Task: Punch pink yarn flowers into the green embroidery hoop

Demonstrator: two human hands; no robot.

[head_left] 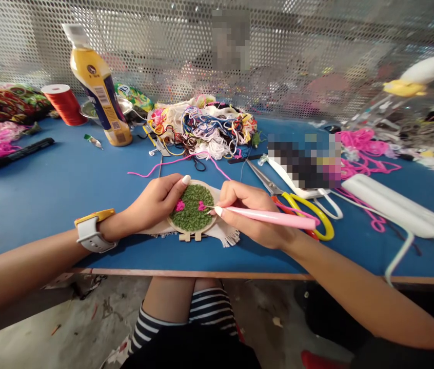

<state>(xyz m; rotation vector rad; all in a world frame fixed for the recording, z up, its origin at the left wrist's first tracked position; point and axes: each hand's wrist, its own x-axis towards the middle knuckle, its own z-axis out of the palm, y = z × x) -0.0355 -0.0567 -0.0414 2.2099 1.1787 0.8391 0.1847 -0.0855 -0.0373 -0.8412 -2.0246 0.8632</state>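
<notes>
A small round embroidery hoop (pixel 193 207) lies near the table's front edge, its white cloth fraying out below. Dense green yarn loops fill it, with two bright pink patches among them. My left hand (pixel 163 197) grips the hoop's left rim, thumb on top. In my right hand (pixel 250 212) is a pink-handled punch needle (pixel 274 217), held like a pen, its thin metal tip at the right-hand pink patch. Pink yarn (pixel 220 168) trails across the table behind the hoop, and more hangs at the handle's rear end.
Scissors (pixel 305 207) with yellow and orange handles lie right of my right hand. Behind the hoop sits a tangled yarn heap (pixel 209 125). A drink bottle (pixel 99 95) and a red thread spool (pixel 64 105) stand back left; a white power strip (pixel 396 205) lies right.
</notes>
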